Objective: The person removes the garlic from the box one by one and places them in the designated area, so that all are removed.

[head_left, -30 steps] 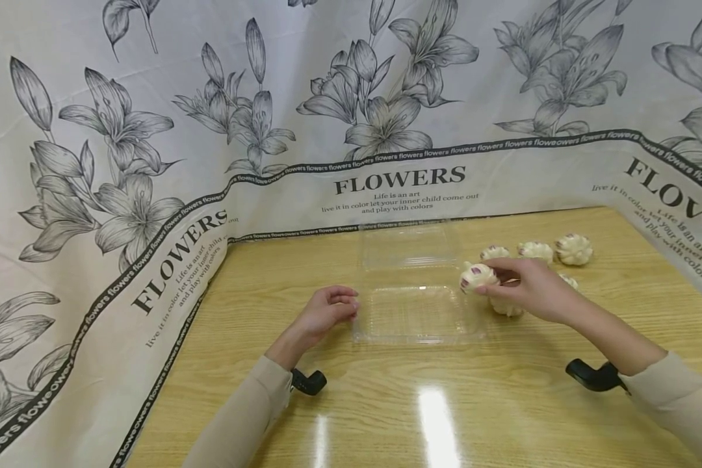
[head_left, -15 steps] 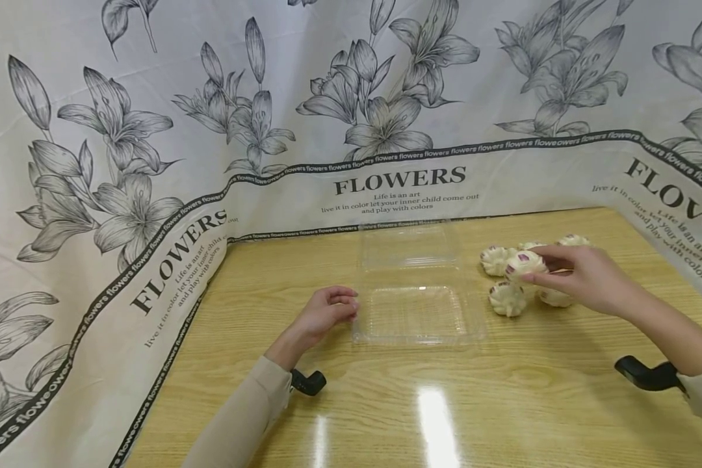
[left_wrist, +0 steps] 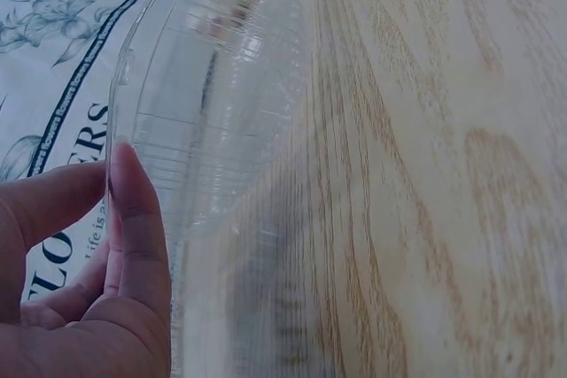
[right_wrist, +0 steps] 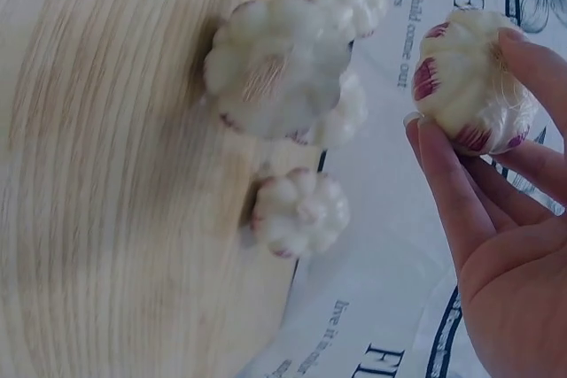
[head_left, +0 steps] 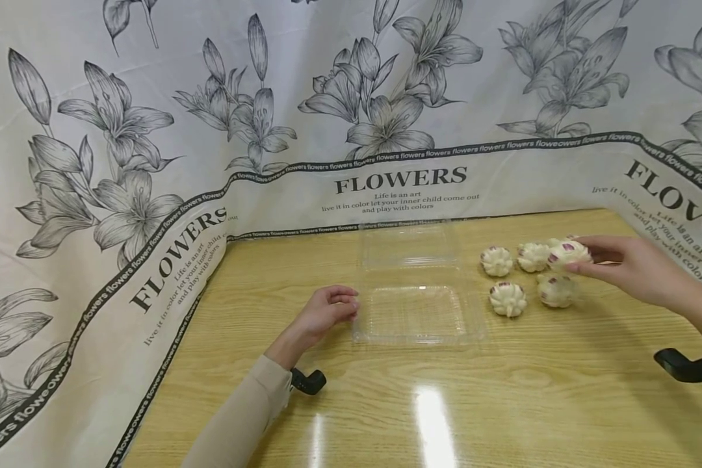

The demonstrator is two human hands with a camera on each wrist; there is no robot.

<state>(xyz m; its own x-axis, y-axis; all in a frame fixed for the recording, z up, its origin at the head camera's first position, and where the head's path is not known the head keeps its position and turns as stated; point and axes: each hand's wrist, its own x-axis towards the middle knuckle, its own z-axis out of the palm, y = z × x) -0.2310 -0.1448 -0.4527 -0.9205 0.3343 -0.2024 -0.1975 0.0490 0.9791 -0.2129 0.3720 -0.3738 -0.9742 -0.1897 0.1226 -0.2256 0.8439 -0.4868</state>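
My right hand (head_left: 637, 266) pinches a garlic bulb (head_left: 569, 255), white with purple patches, between thumb and fingers. It is held above the right end of a group of similar bulbs. In the right wrist view the held garlic bulb (right_wrist: 469, 81) is at the upper right, apart from the others. My left hand (head_left: 324, 313) pinches the left rim of a clear plastic clamshell box (head_left: 359, 325), whose lid (head_left: 406, 247) lies folded back behind it. In the left wrist view, thumb and fingertips grip the box's thin edge (left_wrist: 113, 130).
Garlic bulbs stand right of the box, among them a front-left bulb (head_left: 507, 299), a front-right bulb (head_left: 557, 290) and a back-left bulb (head_left: 496, 260). A bulb behind my right hand is partly hidden. The wooden table (head_left: 351, 403) meets a flower-printed curtain (head_left: 292, 201).
My right hand has carried the garlic bulb rightward, from beside the box to above the far right of the group. My left hand has stayed at the box's rim.
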